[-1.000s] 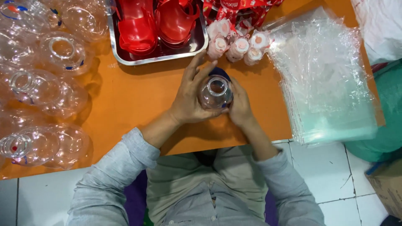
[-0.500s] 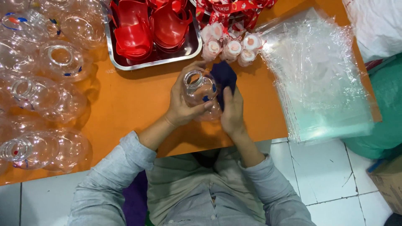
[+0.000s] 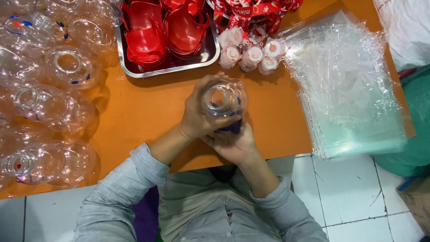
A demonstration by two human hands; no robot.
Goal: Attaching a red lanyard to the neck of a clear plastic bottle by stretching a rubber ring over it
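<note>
My left hand [image 3: 197, 114] is wrapped around a clear plastic jar [image 3: 222, 99], fingers curled on its side, its round mouth facing up at me. My right hand [image 3: 233, 143] cups it from below, closed against a dark blue piece [image 3: 231, 128] under it. Both sit above the orange table [image 3: 143, 112], near its front edge. Beyond stands a metal tray [image 3: 134, 71] of red cups [image 3: 145, 38], small wrapped caps [image 3: 251, 54] beside it, clear bags [image 3: 349, 89] stacked on my right, more clear jars [image 3: 49, 98] on my left.

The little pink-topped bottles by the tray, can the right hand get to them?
Probably yes: the pink-topped bottles stand just past the clear bottle, bare table between. But the right hand is busy underneath it.
</note>
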